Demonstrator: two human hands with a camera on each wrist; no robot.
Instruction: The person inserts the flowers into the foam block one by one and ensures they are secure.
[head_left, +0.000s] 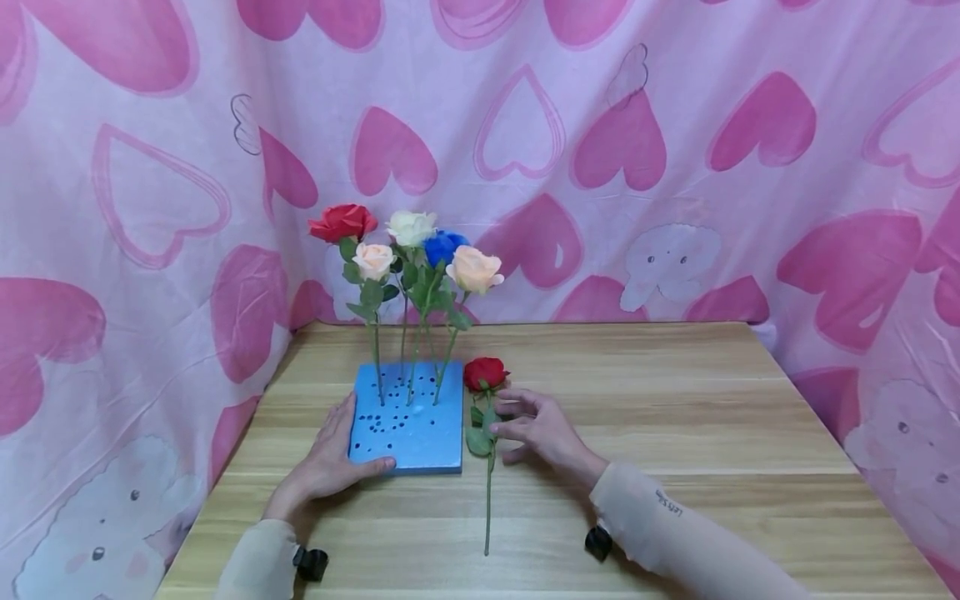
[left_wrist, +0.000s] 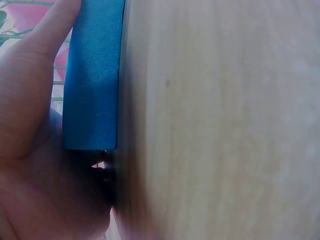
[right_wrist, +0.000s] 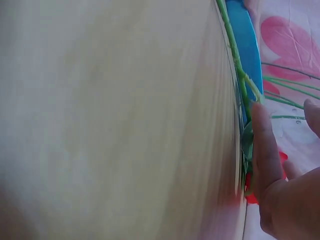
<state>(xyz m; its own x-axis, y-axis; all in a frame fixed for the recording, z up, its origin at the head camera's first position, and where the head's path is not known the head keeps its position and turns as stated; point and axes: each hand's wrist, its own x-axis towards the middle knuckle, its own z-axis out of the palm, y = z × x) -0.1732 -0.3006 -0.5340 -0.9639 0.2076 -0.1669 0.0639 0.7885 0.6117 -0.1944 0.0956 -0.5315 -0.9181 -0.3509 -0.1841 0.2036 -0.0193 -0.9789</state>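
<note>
My left hand (head_left: 326, 458) rests at the front left corner of a blue foam block (head_left: 427, 450) pitted with small holes. Its straight fingers lie along the block's left side, and the thumb reaches over the front edge. To the right of the block lies a red artificial rose (head_left: 486, 373), bloom away from me and stem toward me. My right hand (head_left: 542, 429) is beside its leaves, fingers loosely bent and spread. In the right wrist view a fingertip meets the green stem (right_wrist: 232, 45) or a leaf; thumb and fingers stand apart there.
Upright in the block stand a red rose (head_left: 343, 223), a white rose (head_left: 411, 227), a blue rose (head_left: 444, 247) and two pale peach roses, (head_left: 373, 261) the smaller at left. A wooden table (head_left: 675, 400) lies below, with a pink heart-patterned curtain (head_left: 465, 50) behind.
</note>
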